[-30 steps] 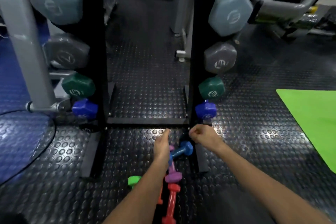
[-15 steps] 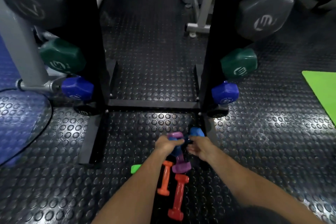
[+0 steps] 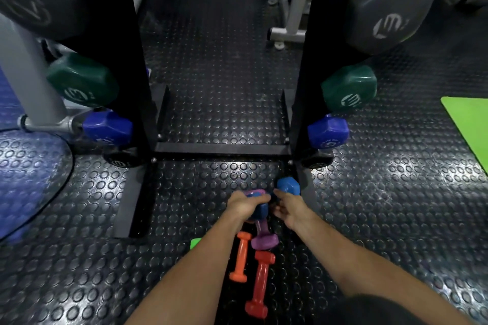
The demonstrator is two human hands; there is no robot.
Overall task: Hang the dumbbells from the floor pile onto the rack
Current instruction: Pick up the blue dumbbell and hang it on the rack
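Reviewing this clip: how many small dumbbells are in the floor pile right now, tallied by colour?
Blue dumbbell, gripped at one end by the left hand, with the right hand beside it: 1
Purple dumbbell: 1
Orange dumbbell: 1
Red dumbbell: 1
Green dumbbell, mostly hidden by the forearm: 1
Total: 5

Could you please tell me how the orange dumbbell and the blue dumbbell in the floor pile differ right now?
The orange dumbbell lies untouched on the floor; the blue dumbbell is gripped by the left hand, with the right hand at it. Orange lies nearer the person, blue nearer the rack. Both are small.
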